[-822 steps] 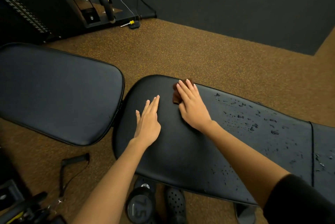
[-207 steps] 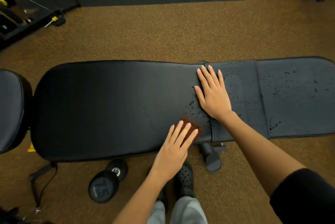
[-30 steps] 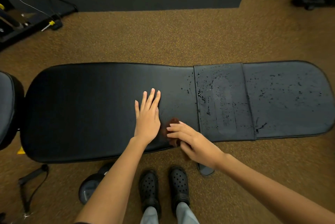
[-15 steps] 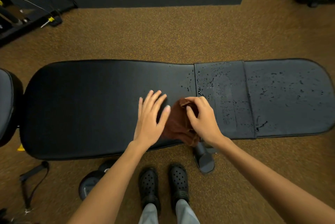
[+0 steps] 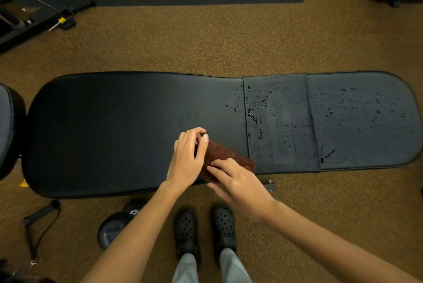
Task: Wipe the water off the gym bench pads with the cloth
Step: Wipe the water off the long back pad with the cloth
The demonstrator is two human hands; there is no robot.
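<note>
cloth [image 5: 225, 156]: brown, half hidden under both hands
left hand [image 5: 188, 161]: grip pinching cloth's far-left end
right hand [image 5: 238, 182]: fingers flat on cloth
surface [image 5: 114, 127]: droplets right; left end cut off

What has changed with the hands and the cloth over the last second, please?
The left hand, flat on the pad a second ago, now grips the brown cloth; the right hand rests on it. The cloth is spread longer. Droplets on the right-hand sections remain.

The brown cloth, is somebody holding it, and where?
Yes. The left hand pinches the brown cloth at its far left corner, and the right hand presses flat fingers on its near edge, on the bench pad.
</note>
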